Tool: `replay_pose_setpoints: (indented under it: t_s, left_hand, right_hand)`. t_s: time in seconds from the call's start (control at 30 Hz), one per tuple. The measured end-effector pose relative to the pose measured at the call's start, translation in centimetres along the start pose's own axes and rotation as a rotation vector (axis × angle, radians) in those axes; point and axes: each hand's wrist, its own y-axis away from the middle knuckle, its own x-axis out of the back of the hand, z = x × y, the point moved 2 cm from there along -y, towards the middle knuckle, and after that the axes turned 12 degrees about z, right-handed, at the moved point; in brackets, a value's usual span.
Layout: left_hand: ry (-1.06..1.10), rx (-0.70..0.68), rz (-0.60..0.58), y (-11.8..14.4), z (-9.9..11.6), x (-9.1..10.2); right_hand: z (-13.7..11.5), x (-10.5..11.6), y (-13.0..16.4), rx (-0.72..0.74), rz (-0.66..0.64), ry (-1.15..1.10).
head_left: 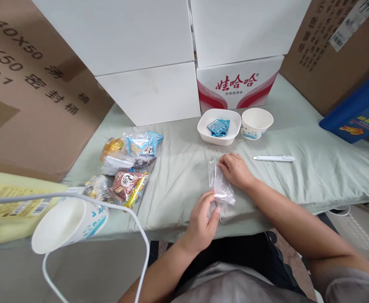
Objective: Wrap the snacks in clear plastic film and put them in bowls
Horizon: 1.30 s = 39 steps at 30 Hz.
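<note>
Leftmost, a paper cup [66, 225] lies tipped over at the surface's [178, 168] near-left corner, with a heap of snack packets [126, 168] just beyond it. Near the front edge, the left hand [203, 221] pinches the lower end of a clear plastic bag [220, 185], while the right hand [235, 170] pins its upper side with closed fingers. Bare green cloth lies open around both. Farther back stand a white bowl [219, 132] and another cup [256, 123]; a white pen [273, 158] lies to the right. Cardboard boxes [146, 54] wall the far edge.
</note>
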Motion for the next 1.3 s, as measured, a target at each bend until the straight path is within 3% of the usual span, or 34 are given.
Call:
replay_pose_setpoints:
  t_s: [0.1,0.2,0.37,0.47,0.53,0.63,0.7,0.87,0.93,1.0,1.07,1.13,1.2,1.3]
  left_hand:
    - [0.026,0.126,0.092,-0.4,-0.7,0.6]
    - [-0.067,0.172,0.061,-1.4,-1.1,1.1]
    - [-0.357,0.040,-0.125,-3.7,-0.5,2.0]
    - [-0.489,-0.074,-0.041,-6.3,0.5,2.5]
    - [-0.497,-0.224,-0.050,-8.3,0.9,2.2]
    - [-0.413,-0.418,-0.336,-10.9,0.3,0.8]
    - [-0.423,-0.440,-0.429,-12.0,-1.0,0.0]
    - [-0.405,-0.399,-0.342,-12.3,-3.7,0.1]
    - [-0.418,-0.392,-0.311,-12.1,-4.0,0.5]
    - [-0.433,-0.383,-0.292,-12.1,-4.1,0.7]
    - [-0.436,-0.382,-0.283,-12.1,-4.1,0.7]
    - [-0.435,-0.385,-0.273,-12.1,-4.2,0.6]
    - [-0.434,-0.384,-0.265,-12.1,-4.3,0.5]
    - [-0.425,-0.379,-0.263,-12.1,-4.4,0.5]
  right_hand:
    - [0.2,0.1,-0.2,-0.037,0.027,0.000]
    - [0.4,0.0,-0.3,-0.074,0.037,0.022]
    - [0.8,-0.1,-0.4,-0.088,0.054,0.054]
    - [0.8,-0.1,-0.4,-0.072,0.043,0.065]
    - [0.6,-0.2,-0.4,-0.067,0.034,0.072]
    - [0.4,-0.3,-0.4,-0.063,0.024,0.077]
    - [0.8,-0.2,-0.5,-0.067,0.024,0.092]
    - [2.8,1.3,-0.8,-0.178,0.201,0.193]
    - [2.8,2.3,-0.7,-0.142,0.264,0.095]
    - [1.8,2.7,-0.6,0.026,0.164,-0.139]
    - [0.3,2.7,-0.2,0.241,-0.072,-0.365]
    - [-1.0,2.4,0.4,0.384,-0.285,-0.442]
    - [-1.6,2.1,0.8,0.428,-0.378,-0.403]
    - [-1.8,2.2,0.9,0.428,-0.404,-0.369]
